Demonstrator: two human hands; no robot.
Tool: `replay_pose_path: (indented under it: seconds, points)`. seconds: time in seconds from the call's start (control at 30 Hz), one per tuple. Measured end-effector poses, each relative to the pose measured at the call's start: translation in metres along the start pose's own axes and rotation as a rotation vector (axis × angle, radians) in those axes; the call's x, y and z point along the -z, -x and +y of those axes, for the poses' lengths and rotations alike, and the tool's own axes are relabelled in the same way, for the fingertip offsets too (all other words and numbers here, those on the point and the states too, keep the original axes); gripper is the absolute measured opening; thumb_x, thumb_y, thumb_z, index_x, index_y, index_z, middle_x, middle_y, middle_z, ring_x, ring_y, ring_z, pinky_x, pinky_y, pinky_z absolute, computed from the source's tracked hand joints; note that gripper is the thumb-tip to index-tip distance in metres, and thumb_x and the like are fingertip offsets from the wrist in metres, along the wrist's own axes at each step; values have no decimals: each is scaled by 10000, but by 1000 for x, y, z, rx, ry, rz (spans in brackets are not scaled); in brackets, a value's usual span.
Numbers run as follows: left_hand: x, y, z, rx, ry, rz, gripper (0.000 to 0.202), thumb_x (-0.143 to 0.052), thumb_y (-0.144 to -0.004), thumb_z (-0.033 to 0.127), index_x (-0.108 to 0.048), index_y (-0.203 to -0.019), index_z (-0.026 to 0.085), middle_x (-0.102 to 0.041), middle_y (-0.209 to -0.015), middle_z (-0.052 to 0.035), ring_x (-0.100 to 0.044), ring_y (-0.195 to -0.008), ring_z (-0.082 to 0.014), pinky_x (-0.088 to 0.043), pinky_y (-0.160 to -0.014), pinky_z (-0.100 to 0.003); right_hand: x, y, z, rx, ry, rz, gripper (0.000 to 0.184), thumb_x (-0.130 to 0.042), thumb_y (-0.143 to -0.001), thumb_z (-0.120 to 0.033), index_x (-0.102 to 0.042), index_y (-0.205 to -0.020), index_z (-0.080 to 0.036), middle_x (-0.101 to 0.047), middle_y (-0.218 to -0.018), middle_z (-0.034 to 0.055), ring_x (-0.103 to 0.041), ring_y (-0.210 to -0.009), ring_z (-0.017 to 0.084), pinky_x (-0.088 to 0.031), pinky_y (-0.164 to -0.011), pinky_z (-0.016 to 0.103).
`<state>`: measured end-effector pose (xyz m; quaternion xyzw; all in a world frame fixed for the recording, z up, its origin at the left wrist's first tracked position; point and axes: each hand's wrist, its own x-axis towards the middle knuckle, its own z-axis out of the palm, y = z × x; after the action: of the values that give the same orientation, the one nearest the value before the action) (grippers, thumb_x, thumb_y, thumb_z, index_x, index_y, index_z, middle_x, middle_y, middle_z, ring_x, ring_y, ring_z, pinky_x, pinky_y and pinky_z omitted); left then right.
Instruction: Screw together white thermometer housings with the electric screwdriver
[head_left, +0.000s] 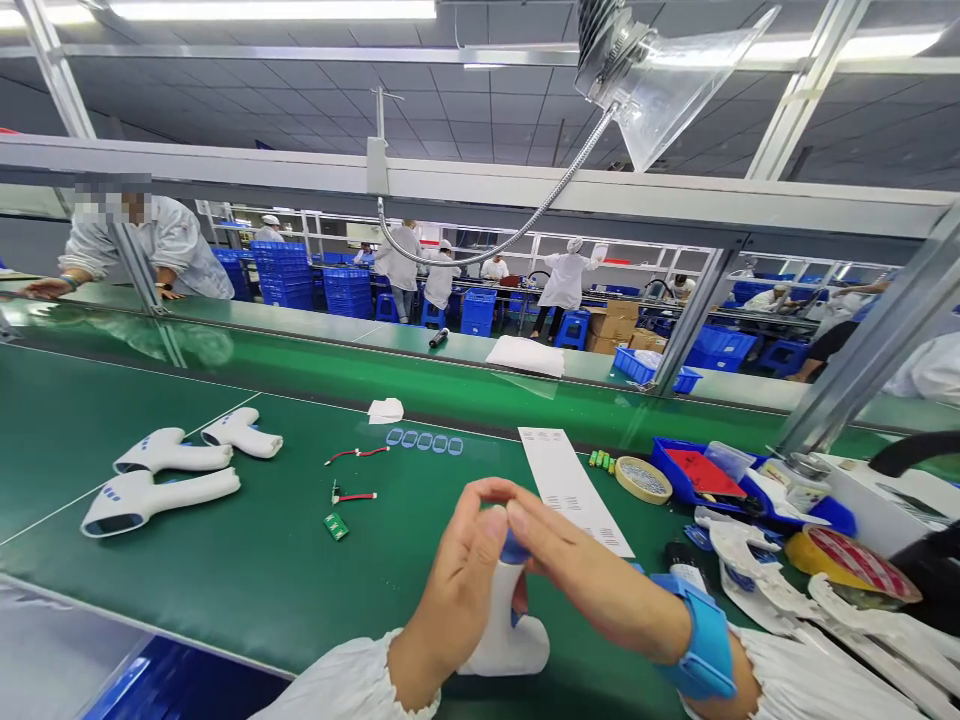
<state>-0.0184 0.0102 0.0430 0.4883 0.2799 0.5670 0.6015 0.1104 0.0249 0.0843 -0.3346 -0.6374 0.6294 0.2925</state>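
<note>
My left hand (463,575) is closed around the handle of a white infrared thermometer (510,645), which stands handle-up over the green bench. My right hand (570,555) comes in from the other side, its fingers pressed together on the blue end (514,548) at the top of the handle. The fingertips of both hands meet there and partly hide it. Further left lie similar white thermometers (161,497). Nearer are a small green circuit board (336,527), a red-wired part (356,497) and a row of blue frames (425,441).
On the right are a printed white sheet (574,490), a tape roll (643,480), green batteries (601,461), a blue bin (667,465) and white shell parts (750,560). A metal post (862,340) rises there. A clear hood (675,85) hangs overhead. Co-workers are beyond the bench.
</note>
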Motion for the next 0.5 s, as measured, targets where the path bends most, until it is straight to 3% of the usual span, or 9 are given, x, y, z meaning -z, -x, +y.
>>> replay_pose_path:
  seconds: [0.1,0.23,0.3,0.37,0.43,0.5]
  points:
    - [1,6,3,-70,-48,-85,559,-503,-759,671,-615,-938,152,-550,-658,-16,-468,-461,-78,-401,-429,-182,-3,7,1,-38,-53,-151,384,-531,-849,-530,-592,-1074,-224,-566,-932,32,-526,-843,148,-441,-687,246]
    - [3,12,14,-85,-98,-233,551,-514,-762,651,-714,-858,146,-644,-761,-78,-519,-500,-99,-392,-425,-188,3,15,2,-3,-165,-356,470,-613,-809,-472,-521,-1230,-285,-526,-1200,55,-516,-1032,196,-450,-812,289]
    - [1,14,23,-122,-150,-307,488,-510,-802,592,-728,-878,163,-675,-881,-93,-602,-606,-145,-447,-491,-215,5,19,3,-3,-157,-314,523,-636,-785,-474,-490,-1265,-330,-473,-1310,41,-462,-1161,230,-416,-933,337]
    - [-3,14,33,-166,-191,-342,409,-514,-838,505,-724,-931,166,-677,-971,-97,-646,-803,-211,-507,-668,-276,6,22,6,-9,-78,-226,547,-641,-758,-514,-487,-1264,-373,-453,-1350,17,-390,-1248,261,-338,-1035,389]
    - [-5,13,40,-184,-179,-362,362,-515,-855,430,-705,-998,156,-674,-1016,-102,-627,-952,-254,-486,-843,-342,8,23,12,-10,29,-178,587,-622,-715,-594,-496,-1255,-400,-467,-1345,11,-364,-1269,308,-310,-1061,440]
    - [-6,13,46,-173,-206,-384,360,-526,-849,389,-677,-1062,141,-664,-1060,-107,-611,-1003,-280,-464,-902,-378,12,22,21,-4,142,-165,593,-561,-697,-657,-494,-1244,-440,-508,-1308,10,-401,-1238,349,-368,-1023,470]
